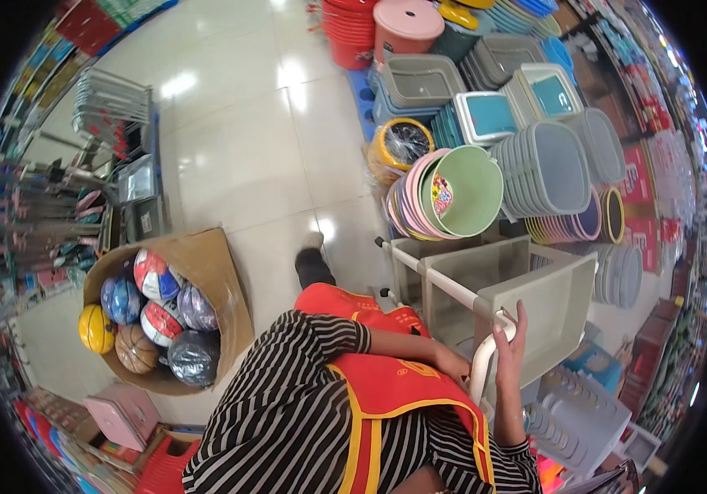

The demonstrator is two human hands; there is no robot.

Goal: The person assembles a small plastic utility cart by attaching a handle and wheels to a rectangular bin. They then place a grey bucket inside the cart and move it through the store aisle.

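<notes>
A beige utility cart (547,300) stands at my right, its pale curved handle (479,366) close to my body. My left hand (453,365) is closed at the handle's near side, its fingertips partly hidden. Against the handle's other end rests my right hand (511,350), fingers apart and one stretched upward. The cart's top tray has nothing visible in it, and its lower part is partly hidden. I wear a red apron (394,379) with yellow edging over a striped shirt.
Past the cart stand stacked green and pink buckets (462,191), grey basins (544,169) and lidded bins (485,115). A cardboard box (234,288) of several balls sits at left on the tiled floor (246,156). Folded metal racks (110,103) stand farther left.
</notes>
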